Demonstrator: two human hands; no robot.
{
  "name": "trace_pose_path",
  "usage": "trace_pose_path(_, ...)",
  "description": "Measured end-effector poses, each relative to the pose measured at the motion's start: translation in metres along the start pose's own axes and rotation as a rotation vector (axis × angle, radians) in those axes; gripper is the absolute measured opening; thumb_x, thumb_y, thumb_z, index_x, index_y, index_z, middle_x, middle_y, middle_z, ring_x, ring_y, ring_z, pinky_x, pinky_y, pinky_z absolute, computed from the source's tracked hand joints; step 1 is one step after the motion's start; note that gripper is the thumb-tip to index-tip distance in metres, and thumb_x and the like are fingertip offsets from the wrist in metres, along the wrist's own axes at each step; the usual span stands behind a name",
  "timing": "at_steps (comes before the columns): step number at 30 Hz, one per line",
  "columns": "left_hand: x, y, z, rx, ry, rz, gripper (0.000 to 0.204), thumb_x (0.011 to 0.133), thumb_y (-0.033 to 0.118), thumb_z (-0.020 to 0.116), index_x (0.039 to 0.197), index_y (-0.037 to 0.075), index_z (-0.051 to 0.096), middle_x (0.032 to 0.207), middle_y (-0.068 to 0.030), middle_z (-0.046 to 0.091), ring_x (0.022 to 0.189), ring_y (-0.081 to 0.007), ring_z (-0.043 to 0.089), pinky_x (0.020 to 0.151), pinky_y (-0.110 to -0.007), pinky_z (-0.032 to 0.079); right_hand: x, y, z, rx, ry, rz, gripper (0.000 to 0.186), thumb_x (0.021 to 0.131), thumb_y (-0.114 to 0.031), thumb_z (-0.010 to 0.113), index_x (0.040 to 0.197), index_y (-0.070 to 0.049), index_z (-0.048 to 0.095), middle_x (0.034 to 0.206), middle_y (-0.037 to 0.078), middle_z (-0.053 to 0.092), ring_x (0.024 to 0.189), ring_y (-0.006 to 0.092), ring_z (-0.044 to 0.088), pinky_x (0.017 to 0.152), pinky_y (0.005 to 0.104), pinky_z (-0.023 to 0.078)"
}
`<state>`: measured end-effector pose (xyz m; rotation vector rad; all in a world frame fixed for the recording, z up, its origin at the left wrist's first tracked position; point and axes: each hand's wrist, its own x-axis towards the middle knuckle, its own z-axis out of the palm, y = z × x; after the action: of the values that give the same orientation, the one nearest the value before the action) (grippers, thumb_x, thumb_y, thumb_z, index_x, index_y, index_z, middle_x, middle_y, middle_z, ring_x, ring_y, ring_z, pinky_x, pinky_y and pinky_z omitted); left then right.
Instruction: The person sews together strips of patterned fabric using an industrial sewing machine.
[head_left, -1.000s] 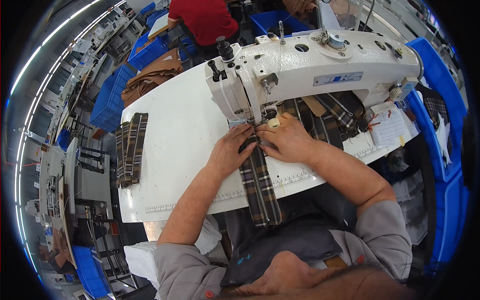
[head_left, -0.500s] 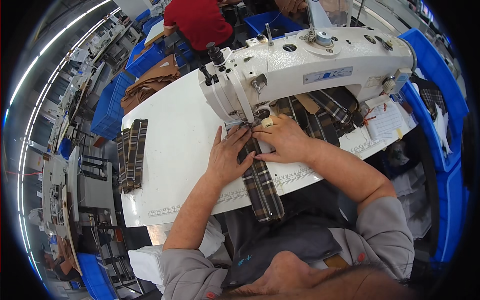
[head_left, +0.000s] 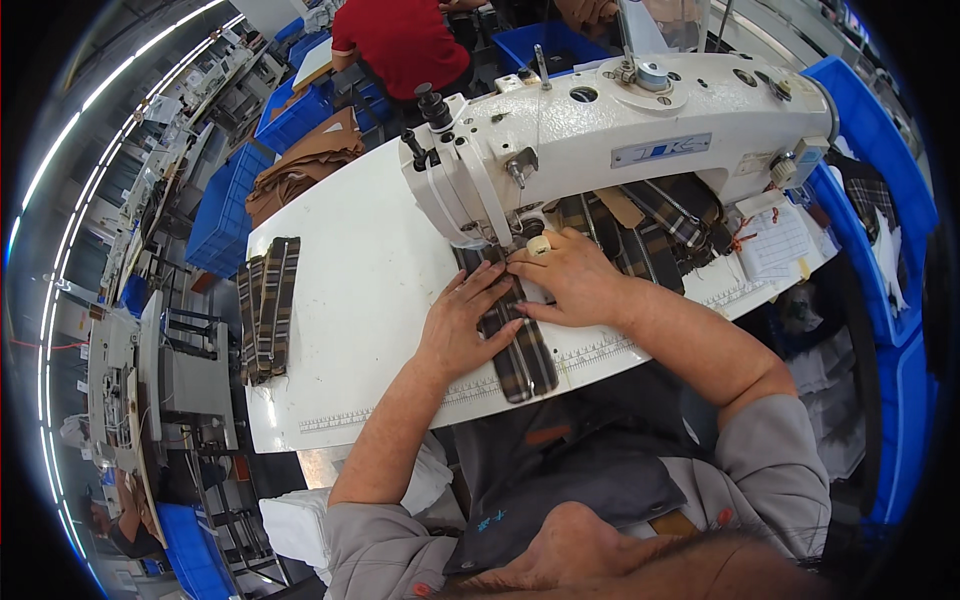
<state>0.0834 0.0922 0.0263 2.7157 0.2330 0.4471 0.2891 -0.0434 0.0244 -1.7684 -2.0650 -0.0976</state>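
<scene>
A dark plaid fabric strip (head_left: pixel 526 362) runs from the front edge of the white sewing table (head_left: pixel 345 300) up under the needle area of a white sewing machine (head_left: pixel 590 125). My left hand (head_left: pixel 460 322) lies on the strip's left side, open, its fingers spread toward the presser foot. From the right, my right hand (head_left: pixel 578 285) rests across the cloth with index finger and thumb stretched out and apart. A cream-coloured band (head_left: pixel 538 245) circles one of its fingers. Both hands' fingertips are close to the needle area, where the machine head partly hides the cloth.
Folded plaid pieces (head_left: pixel 268 310) lie at the table's left. More plaid pieces with zippers (head_left: pixel 675 215) are heaped under the machine arm, beside a paper sheet (head_left: pixel 775 243). Blue bins (head_left: pixel 880 200) stand at right; brown cloth (head_left: pixel 310 160) fills one at left. A person in red (head_left: pixel 400 45) sits beyond.
The plaid strip has slid away from me under the machine, so its near end now lies close to the table's front edge. Both hands stay on it; the left has shifted slightly right.
</scene>
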Motion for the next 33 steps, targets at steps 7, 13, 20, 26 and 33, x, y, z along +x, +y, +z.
trace_pose_path(7, 0.0, 0.002, -0.001, 0.003, 0.015, -0.006, 0.058, 0.083, 0.033, 0.084, 0.13, 0.001, 0.07, 0.146, -0.0166, 0.062, 0.143, -0.0342, 0.053, 0.121, -0.052, 0.039, 0.0, 0.001, 0.005, -0.043, 0.147, -0.07, 0.049, 0.085, -0.044, 0.076, 0.116, -0.007, 0.074, 0.105, 0.006, 0.071, 0.106, 0.0253, 0.06, 0.09, 0.0425, 0.047)
trace_pose_path(13, -0.001, 0.001, 0.0, -0.05, 0.044, -0.009, 0.058, 0.08, 0.032, 0.088, 0.126, 0.001, 0.073, 0.143, -0.0173, 0.064, 0.139, -0.0352, 0.057, 0.118, -0.047, 0.045, 0.0, 0.0, 0.004, -0.036, 0.166, -0.082, 0.05, 0.085, -0.044, 0.076, 0.118, -0.007, 0.073, 0.106, 0.006, 0.071, 0.106, 0.0258, 0.06, 0.09, 0.0427, 0.047)
trace_pose_path(20, 0.004, -0.005, 0.002, -0.023, 0.075, 0.005, 0.049, 0.084, 0.029, 0.086, 0.122, 0.001, 0.075, 0.14, -0.0155, 0.067, 0.135, -0.034, 0.06, 0.115, -0.045, 0.048, -0.001, 0.0, 0.006, -0.039, 0.151, -0.07, 0.049, 0.085, -0.042, 0.075, 0.117, -0.005, 0.074, 0.107, 0.006, 0.072, 0.106, 0.0254, 0.06, 0.09, 0.0425, 0.047)
trace_pose_path(26, 0.013, -0.024, 0.004, -0.026, 0.068, -0.041, 0.039, 0.089, 0.027, 0.081, 0.12, 0.005, 0.077, 0.13, -0.0153, 0.072, 0.13, -0.0307, 0.064, 0.11, -0.043, 0.051, 0.001, 0.0, 0.007, -0.024, 0.152, -0.065, 0.046, 0.085, -0.04, 0.075, 0.115, -0.005, 0.075, 0.105, 0.006, 0.072, 0.105, 0.0254, 0.06, 0.089, 0.0423, 0.047)
trace_pose_path(33, 0.034, -0.043, 0.006, -0.019, 0.153, -0.008, 0.029, 0.091, 0.024, 0.078, 0.114, 0.006, 0.079, 0.116, -0.0144, 0.077, 0.106, -0.0325, 0.074, 0.095, -0.04, 0.059, 0.001, -0.001, 0.007, -0.044, 0.186, -0.083, 0.041, 0.087, -0.039, 0.074, 0.112, -0.006, 0.076, 0.103, 0.006, 0.071, 0.102, 0.0245, 0.061, 0.087, 0.0421, 0.046)
